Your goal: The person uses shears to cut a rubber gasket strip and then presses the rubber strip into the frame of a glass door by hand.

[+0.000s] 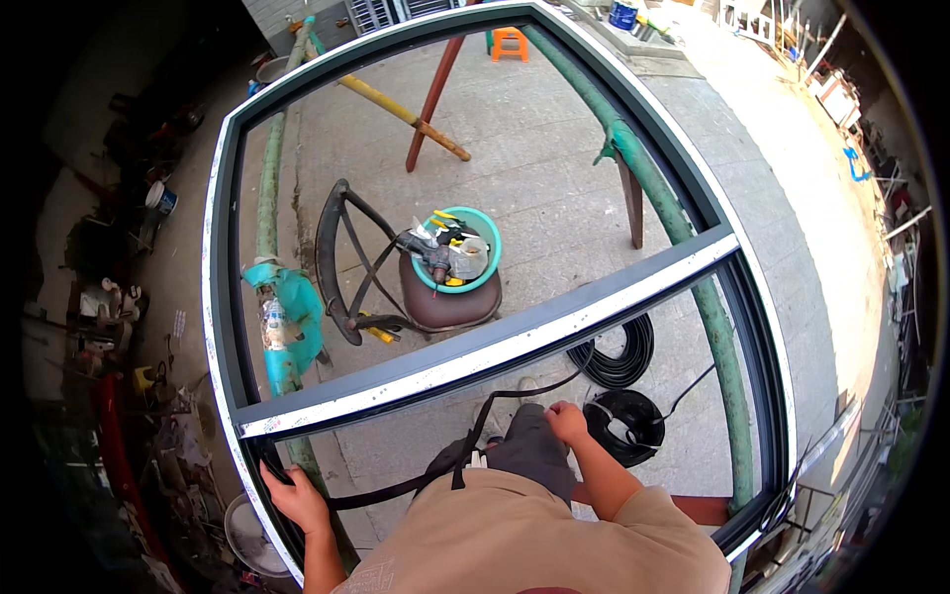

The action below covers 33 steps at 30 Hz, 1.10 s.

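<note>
A large window frame [633,294], dark grey with white film on its faces, lies flat around me at waist height, with a crossbar. My left hand [297,501] is at its left inner edge, just below the crossbar, fingers closed on a black rubber strip [388,493]. From there the strip sags across my front and rises toward a black coil [621,354] on the ground at the right. My right hand [566,424] is a closed fist over my thigh, apart from the frame. Whatever it may hold is hidden.
Green poles [730,396] support the frame. Inside it, a chair with a brown seat [445,309] bears a teal basin [497,252] with a drill [427,255] and hand tools. A second black coil [625,441] lies by my right leg. An orange stool [510,44] stands beyond.
</note>
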Motion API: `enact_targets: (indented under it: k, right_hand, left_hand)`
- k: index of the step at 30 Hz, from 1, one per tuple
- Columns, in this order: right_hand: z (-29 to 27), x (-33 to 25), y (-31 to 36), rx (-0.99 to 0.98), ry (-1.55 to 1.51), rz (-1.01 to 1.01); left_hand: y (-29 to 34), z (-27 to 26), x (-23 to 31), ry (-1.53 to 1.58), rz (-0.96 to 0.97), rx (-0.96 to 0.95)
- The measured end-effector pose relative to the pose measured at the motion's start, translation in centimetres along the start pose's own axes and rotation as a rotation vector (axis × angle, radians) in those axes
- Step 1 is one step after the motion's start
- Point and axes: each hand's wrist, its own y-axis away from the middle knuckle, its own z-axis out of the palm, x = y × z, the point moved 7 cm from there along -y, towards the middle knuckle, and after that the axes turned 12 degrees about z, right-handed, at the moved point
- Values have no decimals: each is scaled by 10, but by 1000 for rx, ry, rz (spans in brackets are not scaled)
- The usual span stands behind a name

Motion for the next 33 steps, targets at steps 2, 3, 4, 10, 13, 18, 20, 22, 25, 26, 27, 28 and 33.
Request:
enact_targets:
  k: [2, 3, 4, 10, 13, 18, 20, 22, 25, 26, 27, 28, 33]
  right_hand:
    - [-56, -34, 29, -46, -19, -30]
    - [-78, -51, 40, -78, -29, -60]
    - [-105, -72, 56, -62, -37, -104]
    - [-203, -154, 129, 148, 51, -310]
    - [-244, -171, 165, 224, 56, -321]
    - [-323, -147, 219, 451, -37, -215]
    - [-363, -123, 244, 653, -108, -108]
    - [-407, -74, 278, 964, -181, -7]
    - [-474, 32, 342, 1455, -54, 231]
    - [-490, 79, 361, 1546, 2, 328]
    - [-500, 121, 379, 1528, 58, 551]
    - [-507, 169, 390, 1420, 52, 721]
    - [-491, 256, 400, 752, 20, 1005]
  left_hand:
    - [-4, 8, 15, -76, -26, -43]
    - [-6, 12, 9, -103, -58, -68]
    - [-6, 14, 10, -133, -13, -43]
    - [-15, 16, -6, -206, 61, -76]
    - [-20, 19, -12, -212, 117, -80]
    - [-23, 17, -14, -181, 154, -63]
    - [-22, 16, -32, -162, 112, -85]
    - [-11, 0, 13, -65, 177, -69]
    - [-12, -1, 16, -83, 202, -68]
    - [-18, 7, 2, -83, 210, -77]
    - [-28, 18, -24, -131, 215, -84]
    - [-32, 25, -40, -174, 207, -90]
    - [-31, 26, -33, -81, 209, -94]
